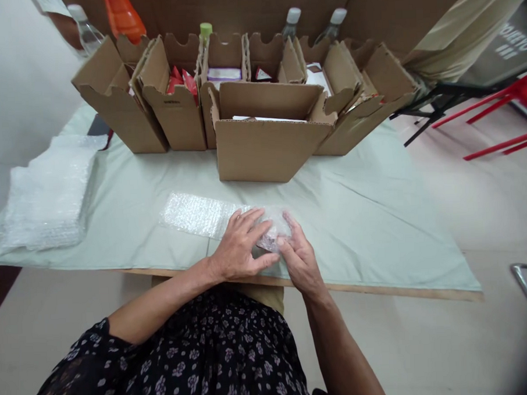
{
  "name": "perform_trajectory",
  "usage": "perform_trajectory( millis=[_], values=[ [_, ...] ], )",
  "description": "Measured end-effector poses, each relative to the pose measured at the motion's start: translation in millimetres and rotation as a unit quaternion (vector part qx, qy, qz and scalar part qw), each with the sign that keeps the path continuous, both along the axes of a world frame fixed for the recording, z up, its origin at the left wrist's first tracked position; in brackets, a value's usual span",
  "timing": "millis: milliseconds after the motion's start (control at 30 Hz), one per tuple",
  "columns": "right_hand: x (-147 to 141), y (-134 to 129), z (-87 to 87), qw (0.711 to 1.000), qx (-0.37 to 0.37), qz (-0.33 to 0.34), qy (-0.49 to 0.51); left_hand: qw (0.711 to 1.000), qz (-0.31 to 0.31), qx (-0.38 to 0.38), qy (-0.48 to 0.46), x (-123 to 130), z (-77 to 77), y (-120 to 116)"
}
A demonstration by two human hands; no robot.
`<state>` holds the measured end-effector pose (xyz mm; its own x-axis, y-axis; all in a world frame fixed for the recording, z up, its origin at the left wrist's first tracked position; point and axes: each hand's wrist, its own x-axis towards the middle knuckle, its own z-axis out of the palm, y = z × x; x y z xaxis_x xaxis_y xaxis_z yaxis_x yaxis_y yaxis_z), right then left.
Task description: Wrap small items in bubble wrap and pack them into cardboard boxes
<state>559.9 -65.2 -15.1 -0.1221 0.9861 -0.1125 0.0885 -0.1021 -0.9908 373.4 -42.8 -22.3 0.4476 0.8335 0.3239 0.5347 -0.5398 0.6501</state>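
Note:
A strip of clear bubble wrap (198, 214) lies on the cloth in front of me, its right end folded up between my hands. Through that folded end a small dark-edged item shows faintly, too blurred to name. My left hand (242, 245) rests on the strip with its fingers spread. On the other side my right hand (301, 254) pinches the folded end between thumb and fingers. Part of the strip is hidden under my left hand.
A stack of bubble wrap sheets (49, 195) lies at the left. Several cardboard boxes (179, 122) line the back, with another box (261, 151) before them. Bottles (291, 23) stand behind. The table's front edge (381, 292) is near me; a red stool (504, 108) stands right.

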Motion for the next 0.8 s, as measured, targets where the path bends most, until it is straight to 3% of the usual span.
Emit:
perform_trajectory(
  millis=[167, 333, 467, 533, 633, 733, 800],
  values=[
    [-11.3, 1.9, -0.9, 0.998, -0.009, -0.015, 0.061, 0.998, 0.018, -0.044, -0.048, 3.2, 6.7, -1.7],
    [-9.8, -1.4, -7.6, 0.995, -0.013, 0.002, 0.103, 0.977, 0.031, -0.132, -0.162, -7.2, 28.3, 6.1],
    [16.8, -8.6, -3.2, 0.999, -0.024, -0.003, 0.026, 0.969, 0.083, -0.115, -0.203, -19.7, 48.9, 16.4],
    [31.6, -12.0, 7.8, 0.995, 0.018, -0.025, -0.093, 0.979, 0.074, -0.071, -0.174, -21.7, 57.0, 22.1],
    [39.6, -12.7, 34.5, 0.949, 0.160, -0.080, -0.258, 0.995, 0.009, 0.011, -0.099, -14.0, 67.3, 27.6],
    [29.2, -4.2, 57.5, 0.906, 0.280, -0.074, -0.308, 0.995, -0.057, 0.067, -0.046, 3.0, 76.5, 25.9],
    [20.9, 5.0, 62.6, 0.903, 0.313, -0.055, -0.290, 0.994, -0.064, 0.088, -0.023, 11.0, 79.5, 22.1]
  ],
)
